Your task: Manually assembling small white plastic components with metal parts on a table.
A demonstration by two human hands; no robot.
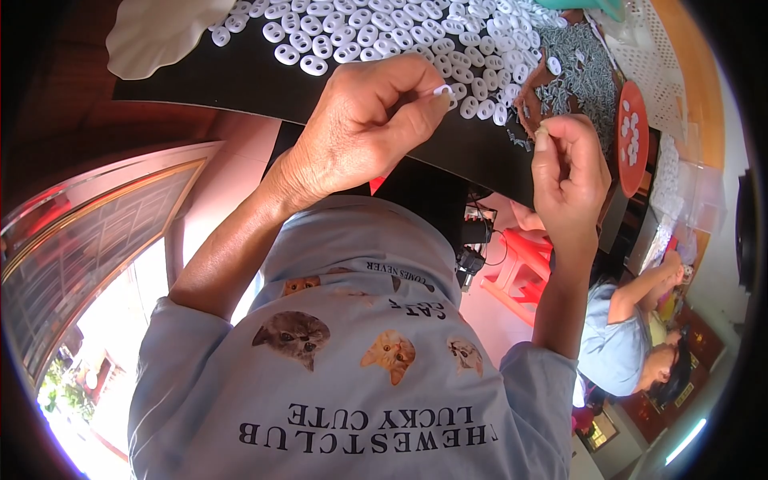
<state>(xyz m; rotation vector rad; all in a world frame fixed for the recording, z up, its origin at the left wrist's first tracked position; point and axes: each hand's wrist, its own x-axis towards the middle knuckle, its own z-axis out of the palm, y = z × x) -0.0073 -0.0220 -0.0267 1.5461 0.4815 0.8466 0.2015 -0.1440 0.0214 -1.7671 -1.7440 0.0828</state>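
My left hand (372,120) is raised over the near edge of the black table (216,98). Between its thumb and forefinger it pinches a small white oval plastic piece with holes (446,94). Beyond it lie many similar white two-holed pieces (368,36), spread across the tabletop. My right hand (568,164) is closed too, thumb against forefinger, apart from the left. Whatever sits in that pinch is too small to make out. Just past the right hand is a heap of small grey metal parts, screw-like in look (572,68), beside a brown strip (530,100).
An orange-red plate (630,180) with several small white pieces stands right of the heap. A cream scalloped tray (152,40) is at far left, a teal container (596,6) at far right. Red stool (512,276) below the table; another person (620,344) sits at right.
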